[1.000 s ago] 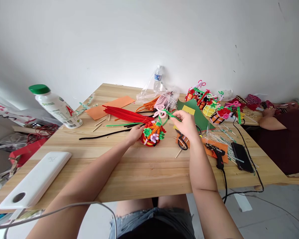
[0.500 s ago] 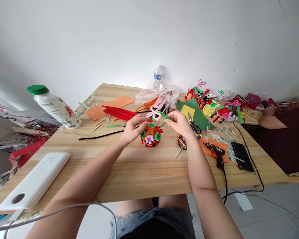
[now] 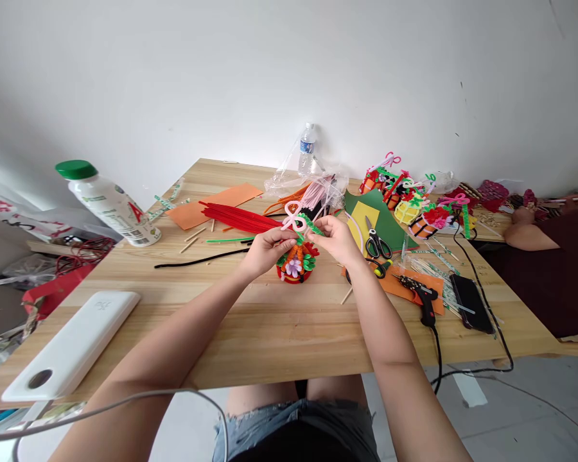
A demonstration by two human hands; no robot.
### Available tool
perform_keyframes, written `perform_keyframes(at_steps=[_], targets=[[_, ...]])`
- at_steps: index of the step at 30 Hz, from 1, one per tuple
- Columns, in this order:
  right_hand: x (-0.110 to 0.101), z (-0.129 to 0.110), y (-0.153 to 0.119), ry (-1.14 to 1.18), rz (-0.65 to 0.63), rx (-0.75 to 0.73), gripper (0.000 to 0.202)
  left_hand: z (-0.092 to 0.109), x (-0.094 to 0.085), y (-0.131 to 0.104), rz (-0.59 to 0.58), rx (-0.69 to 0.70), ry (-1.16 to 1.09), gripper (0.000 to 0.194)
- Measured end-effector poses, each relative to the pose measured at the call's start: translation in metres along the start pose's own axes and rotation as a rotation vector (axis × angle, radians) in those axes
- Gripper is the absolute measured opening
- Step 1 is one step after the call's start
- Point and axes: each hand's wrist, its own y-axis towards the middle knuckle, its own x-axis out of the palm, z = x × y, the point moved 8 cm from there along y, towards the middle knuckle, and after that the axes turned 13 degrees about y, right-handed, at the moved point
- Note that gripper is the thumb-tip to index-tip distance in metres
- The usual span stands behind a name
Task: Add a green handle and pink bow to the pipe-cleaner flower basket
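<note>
A small round basket (image 3: pixel 293 264) of red, orange and green pipe cleaners with a lilac flower stands on the wooden table. Above it shows a pink pipe cleaner bow (image 3: pixel 294 217). My left hand (image 3: pixel 271 249) is closed at the bow's lower left, its fingertips pinching the green stem at the basket's top. On the right, my right hand (image 3: pixel 336 237) pinches a green pipe cleaner (image 3: pixel 311 224) that runs beside the bow. The fingers partly hide where the green pieces meet.
Red pipe cleaners (image 3: pixel 241 217) lie behind my left hand. Scissors (image 3: pixel 377 241), a glue gun (image 3: pixel 422 296) and a phone (image 3: pixel 469 303) are to the right, finished baskets (image 3: pixel 426 221) farther back. A white power bank (image 3: pixel 72 346) and a tilted bottle (image 3: pixel 108 205) are left. A person's arm (image 3: pixel 530 231) reaches in at right.
My right hand has moved left, closer to my left hand and the bow. The green pipe cleaner's free end now lies nearer the bow. The view has shifted slightly.
</note>
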Motion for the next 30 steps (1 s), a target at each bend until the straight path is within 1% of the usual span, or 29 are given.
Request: perform_keyframes(at_steps=[2, 4, 8, 10, 15, 25, 30], targets=[[0.004, 0.005, 0.001, 0.024, -0.008, 0.016, 0.029, -0.004, 0.0, 0.0, 0.01, -0.034, -0.015, 0.012], [0.007, 0.01, 0.002, 0.052, -0.026, 0.031, 0.03, -0.005, -0.001, 0.0, 0.019, -0.035, -0.009, 0.011], [0.008, 0.018, 0.004, 0.108, -0.032, 0.05, 0.033, 0.002, -0.001, 0.0, 0.017, 0.097, 0.078, 0.012], [0.008, 0.022, 0.005, 0.137, -0.027, 0.068, 0.034, 0.005, 0.0, 0.0, 0.014, 0.14, 0.101, 0.012], [0.012, 0.03, 0.005, 0.239, -0.03, 0.123, 0.035, 0.006, 0.002, 0.0, 0.01, 0.134, 0.116, 0.015], [0.015, 0.036, 0.004, 0.306, -0.032, 0.172, 0.04, 0.017, 0.004, -0.002, -0.013, 0.198, 0.141, 0.018], [0.015, 0.034, 0.004, 0.341, -0.026, 0.181, 0.04, 0.017, 0.004, -0.001, -0.011, 0.191, 0.161, 0.024]])
